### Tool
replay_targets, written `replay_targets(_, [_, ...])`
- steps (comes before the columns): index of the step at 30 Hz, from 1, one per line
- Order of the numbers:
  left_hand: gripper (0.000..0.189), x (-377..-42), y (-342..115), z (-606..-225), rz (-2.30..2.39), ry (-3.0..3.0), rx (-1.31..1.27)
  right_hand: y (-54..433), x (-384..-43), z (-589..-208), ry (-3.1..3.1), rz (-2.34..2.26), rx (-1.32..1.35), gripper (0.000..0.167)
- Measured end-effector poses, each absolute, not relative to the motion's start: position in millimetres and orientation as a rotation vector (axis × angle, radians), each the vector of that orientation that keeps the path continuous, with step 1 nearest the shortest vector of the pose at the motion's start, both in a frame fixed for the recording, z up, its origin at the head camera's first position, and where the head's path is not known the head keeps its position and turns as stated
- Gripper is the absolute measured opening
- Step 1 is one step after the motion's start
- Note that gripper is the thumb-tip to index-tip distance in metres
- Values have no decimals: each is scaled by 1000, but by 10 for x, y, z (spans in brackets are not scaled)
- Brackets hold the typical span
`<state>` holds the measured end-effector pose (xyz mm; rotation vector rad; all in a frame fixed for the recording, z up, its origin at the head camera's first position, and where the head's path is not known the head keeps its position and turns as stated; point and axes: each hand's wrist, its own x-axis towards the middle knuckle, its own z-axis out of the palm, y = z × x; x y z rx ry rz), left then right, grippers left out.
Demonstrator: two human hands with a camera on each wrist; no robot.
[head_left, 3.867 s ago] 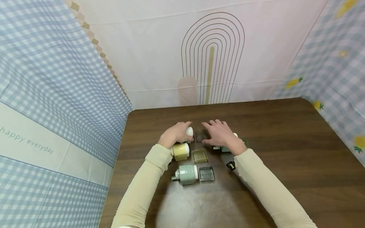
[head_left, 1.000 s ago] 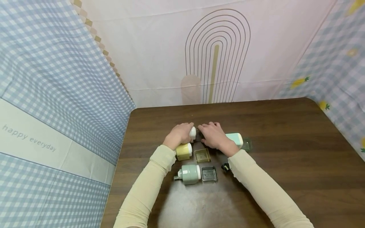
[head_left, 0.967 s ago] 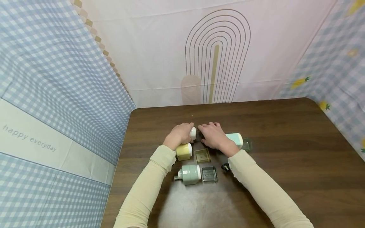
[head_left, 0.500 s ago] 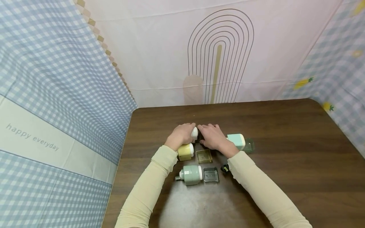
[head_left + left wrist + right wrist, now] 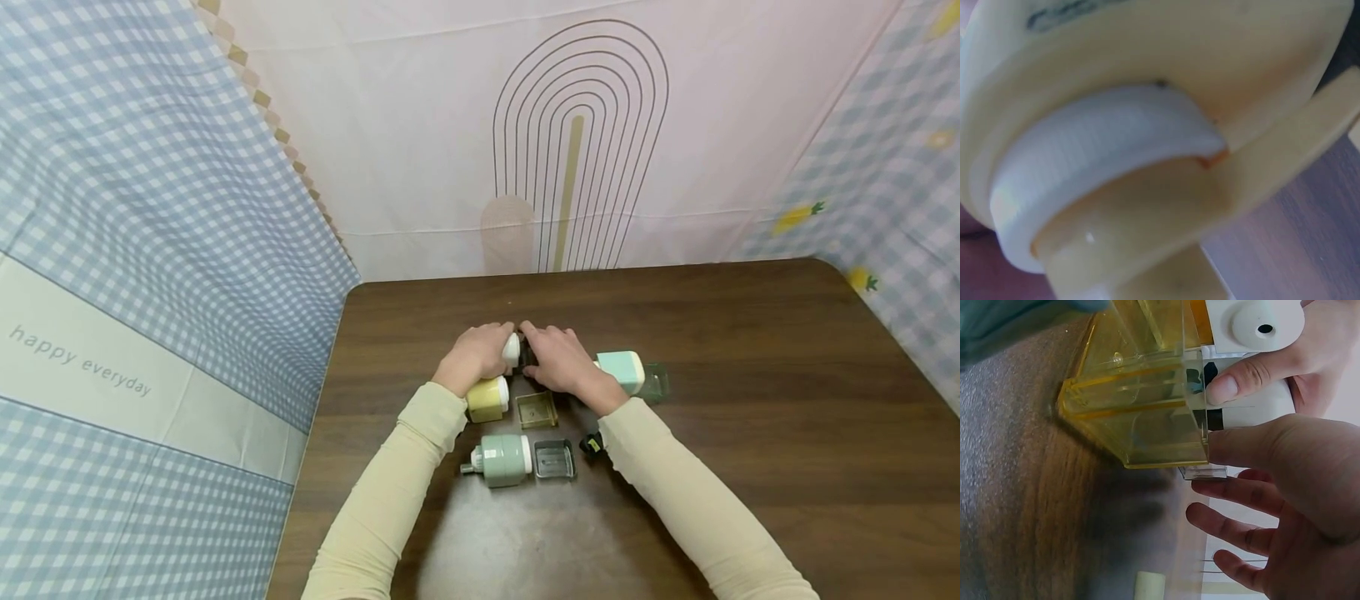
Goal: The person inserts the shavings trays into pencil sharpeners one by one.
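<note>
In the head view my left hand [image 5: 476, 352] grips a white pencil sharpener [image 5: 512, 350] lying on its side at the back of the group. My right hand [image 5: 558, 358] faces it, thumb and index finger either side of a dark clear shavings tray [image 5: 525, 357]. The right wrist view shows that tray [image 5: 1204, 472] between thumb and index finger, right at the sharpener's open end, partly hidden behind an amber tray [image 5: 1135, 419]. The other fingers are spread below. A yellow sharpener [image 5: 1147, 181] with a white ring fills the left wrist view.
Nearer me lie the yellow sharpener [image 5: 487, 402] beside its amber tray, and a green sharpener [image 5: 504, 460] beside a grey clear tray [image 5: 555, 460]. To the right, behind my right wrist, are a mint sharpener [image 5: 621, 372] and a greenish clear tray [image 5: 655, 383].
Both hands were open and apart at first; my left has closed round the white sharpener. My right moved to the dark tray, which now sits closer to the sharpener. The view shifted slightly.
</note>
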<state>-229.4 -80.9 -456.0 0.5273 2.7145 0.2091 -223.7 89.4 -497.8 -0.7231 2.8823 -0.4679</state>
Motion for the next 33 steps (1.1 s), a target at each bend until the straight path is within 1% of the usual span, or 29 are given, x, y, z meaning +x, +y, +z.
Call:
replay_targets(6, [67, -2293, -815, -4575, 212, 2728, 530, 876, -2246, -4993, 2867, -505, -736, 74])
replay_targets(16, [66, -2286, -806, -4574, 205, 2740, 549, 850, -2246, -4980, 2861, -530, -738, 78])
replay_targets(25, [73, -2278, -796, -4570, 205, 2745, 543, 817, -2261, -5011, 2864, -631, -765, 67])
replay_targets(33, [67, -2300, -820, -4577, 221, 2729, 542, 776, -2251, -5041, 2854, -728, -757, 67])
